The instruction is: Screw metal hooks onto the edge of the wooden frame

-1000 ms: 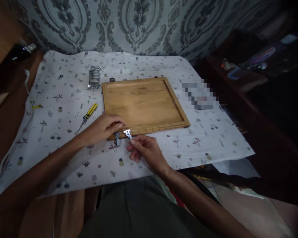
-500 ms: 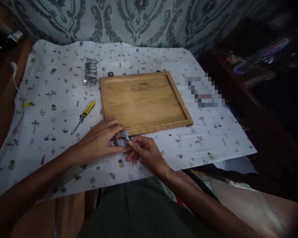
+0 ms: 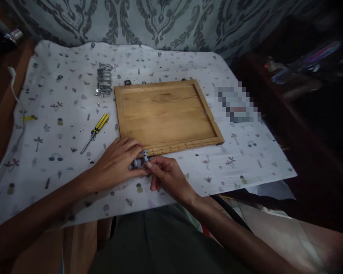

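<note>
A framed wooden panel (image 3: 165,114) lies on the table, a row of small dark holes along its near edge. My left hand (image 3: 118,161) curls over its near-left corner, fingertips on the frame and thumb stretched below. Between that thumb and fingers shows a silvery metal hook (image 3: 135,163), partly hidden. Just right of it, another small metal hook (image 3: 144,153) sits against the near edge. My right hand (image 3: 168,175) pinches its lower end between thumb and index finger, the other fingers bent beneath. Both hands almost meet here.
A yellow-and-black screwdriver (image 3: 97,129) lies left of the panel. Behind it stands a row of several silvery metal hooks (image 3: 104,80). A blurred-out object (image 3: 237,104) lies to the right. The patterned tablecloth (image 3: 231,167) covers the table; a white cord (image 3: 17,95) runs along its left.
The hook at my right fingertips has tilted slightly more upright, and my right fingers have shifted a little. My left hand stays at the corner. The view has moved slightly.
</note>
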The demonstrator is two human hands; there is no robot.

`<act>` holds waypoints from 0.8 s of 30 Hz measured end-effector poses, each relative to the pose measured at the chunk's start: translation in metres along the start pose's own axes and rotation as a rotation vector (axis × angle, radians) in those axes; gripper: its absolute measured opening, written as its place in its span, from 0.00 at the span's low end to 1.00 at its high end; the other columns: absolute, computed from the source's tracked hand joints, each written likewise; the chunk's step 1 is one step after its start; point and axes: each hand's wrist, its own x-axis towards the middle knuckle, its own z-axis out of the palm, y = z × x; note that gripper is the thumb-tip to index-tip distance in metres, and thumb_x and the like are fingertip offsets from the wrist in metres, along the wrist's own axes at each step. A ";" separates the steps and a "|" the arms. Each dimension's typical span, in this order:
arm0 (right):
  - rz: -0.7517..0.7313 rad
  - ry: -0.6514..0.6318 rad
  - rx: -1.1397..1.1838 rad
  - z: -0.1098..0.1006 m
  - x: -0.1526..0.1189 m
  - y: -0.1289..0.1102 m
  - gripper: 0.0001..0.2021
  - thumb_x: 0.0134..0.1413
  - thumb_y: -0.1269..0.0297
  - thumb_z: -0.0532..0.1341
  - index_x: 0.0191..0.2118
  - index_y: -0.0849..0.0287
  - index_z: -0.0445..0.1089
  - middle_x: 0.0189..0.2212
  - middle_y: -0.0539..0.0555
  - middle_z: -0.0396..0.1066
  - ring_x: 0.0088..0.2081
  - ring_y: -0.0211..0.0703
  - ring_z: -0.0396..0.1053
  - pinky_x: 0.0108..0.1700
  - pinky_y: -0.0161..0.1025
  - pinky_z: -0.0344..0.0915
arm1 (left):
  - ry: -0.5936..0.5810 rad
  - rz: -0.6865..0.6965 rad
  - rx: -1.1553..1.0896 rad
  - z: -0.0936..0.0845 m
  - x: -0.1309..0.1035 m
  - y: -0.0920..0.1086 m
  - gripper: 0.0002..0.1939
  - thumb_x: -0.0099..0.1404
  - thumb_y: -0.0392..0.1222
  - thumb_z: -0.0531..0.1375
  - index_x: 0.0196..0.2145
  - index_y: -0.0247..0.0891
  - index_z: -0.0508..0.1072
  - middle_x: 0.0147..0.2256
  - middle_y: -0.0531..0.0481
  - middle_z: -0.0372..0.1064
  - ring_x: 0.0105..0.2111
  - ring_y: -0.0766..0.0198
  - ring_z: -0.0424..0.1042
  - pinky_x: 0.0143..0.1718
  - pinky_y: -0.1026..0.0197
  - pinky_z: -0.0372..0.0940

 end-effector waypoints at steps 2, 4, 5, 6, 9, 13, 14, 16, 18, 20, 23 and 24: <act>-0.002 -0.014 -0.012 0.000 -0.001 -0.001 0.19 0.57 0.45 0.64 0.29 0.56 0.67 0.11 0.45 0.67 0.12 0.31 0.63 0.16 0.30 0.58 | 0.019 -0.001 0.007 0.002 -0.001 0.000 0.24 0.70 0.60 0.63 0.50 0.37 0.72 0.48 0.44 0.73 0.48 0.51 0.71 0.47 0.50 0.65; -0.009 -0.020 -0.026 0.000 -0.001 -0.001 0.19 0.59 0.45 0.63 0.30 0.56 0.66 0.12 0.45 0.68 0.13 0.31 0.63 0.17 0.30 0.58 | 0.042 -0.001 0.023 0.005 -0.001 0.000 0.24 0.70 0.61 0.62 0.48 0.37 0.73 0.47 0.44 0.73 0.48 0.50 0.71 0.47 0.50 0.64; -0.016 -0.020 -0.031 -0.001 -0.001 0.000 0.19 0.59 0.45 0.62 0.30 0.56 0.66 0.12 0.45 0.69 0.13 0.31 0.63 0.17 0.30 0.59 | 0.055 -0.001 0.034 0.007 -0.001 0.001 0.24 0.70 0.62 0.62 0.47 0.36 0.73 0.46 0.44 0.74 0.47 0.50 0.71 0.46 0.50 0.64; -0.025 -0.019 -0.033 -0.001 -0.001 0.000 0.19 0.60 0.45 0.62 0.30 0.56 0.66 0.13 0.45 0.69 0.13 0.31 0.63 0.17 0.30 0.59 | 0.069 -0.001 0.046 0.008 -0.001 0.001 0.24 0.70 0.62 0.61 0.46 0.36 0.73 0.46 0.44 0.74 0.47 0.50 0.71 0.46 0.50 0.64; -0.041 -0.020 -0.029 0.000 -0.001 0.002 0.19 0.61 0.45 0.62 0.30 0.56 0.67 0.13 0.45 0.69 0.13 0.31 0.63 0.17 0.30 0.59 | 0.088 0.000 0.074 0.010 0.000 0.002 0.24 0.70 0.63 0.60 0.45 0.36 0.72 0.45 0.44 0.75 0.45 0.51 0.72 0.44 0.50 0.64; -0.039 -0.018 -0.040 -0.001 -0.003 0.003 0.19 0.63 0.46 0.61 0.30 0.56 0.67 0.13 0.45 0.69 0.14 0.32 0.63 0.18 0.30 0.61 | 0.095 -0.021 0.087 0.011 0.000 0.004 0.23 0.71 0.62 0.60 0.45 0.37 0.72 0.44 0.45 0.75 0.45 0.51 0.72 0.44 0.50 0.64; -0.038 -0.014 -0.041 -0.001 -0.003 0.003 0.19 0.63 0.46 0.61 0.30 0.56 0.67 0.13 0.45 0.69 0.14 0.32 0.63 0.18 0.30 0.61 | 0.094 -0.025 0.086 0.012 0.000 0.004 0.22 0.71 0.61 0.60 0.45 0.37 0.72 0.44 0.44 0.75 0.45 0.51 0.71 0.44 0.50 0.64; -0.041 -0.007 -0.042 -0.001 -0.004 0.003 0.19 0.63 0.46 0.61 0.30 0.56 0.66 0.13 0.45 0.68 0.14 0.32 0.63 0.18 0.30 0.61 | 0.087 -0.032 0.080 0.012 0.000 0.004 0.22 0.71 0.60 0.60 0.45 0.36 0.73 0.44 0.44 0.75 0.45 0.49 0.71 0.44 0.49 0.64; -0.046 -0.002 -0.047 0.000 -0.003 0.003 0.19 0.63 0.46 0.61 0.31 0.56 0.66 0.13 0.44 0.68 0.14 0.32 0.63 0.18 0.31 0.61 | 0.079 -0.046 0.065 0.013 0.000 0.005 0.21 0.71 0.59 0.61 0.45 0.37 0.73 0.44 0.43 0.74 0.45 0.48 0.71 0.45 0.48 0.64; -0.054 0.002 -0.053 0.000 -0.003 0.003 0.19 0.63 0.45 0.60 0.31 0.56 0.66 0.13 0.44 0.68 0.14 0.32 0.63 0.18 0.31 0.62 | 0.070 -0.058 0.053 0.012 0.000 0.005 0.19 0.70 0.57 0.62 0.46 0.37 0.74 0.45 0.43 0.74 0.46 0.48 0.71 0.45 0.48 0.64; -0.065 0.004 -0.058 0.000 -0.004 0.003 0.19 0.63 0.45 0.60 0.31 0.56 0.66 0.13 0.44 0.68 0.14 0.32 0.63 0.18 0.30 0.62 | 0.063 -0.062 0.048 0.011 0.000 0.006 0.18 0.70 0.55 0.62 0.46 0.37 0.74 0.45 0.43 0.74 0.46 0.47 0.71 0.46 0.47 0.64; -0.068 0.006 -0.059 0.001 -0.004 0.003 0.20 0.64 0.45 0.60 0.31 0.56 0.66 0.13 0.44 0.68 0.14 0.32 0.63 0.18 0.30 0.61 | 0.062 -0.062 0.045 0.011 0.000 0.006 0.18 0.71 0.55 0.62 0.46 0.37 0.74 0.45 0.43 0.74 0.46 0.48 0.71 0.46 0.47 0.64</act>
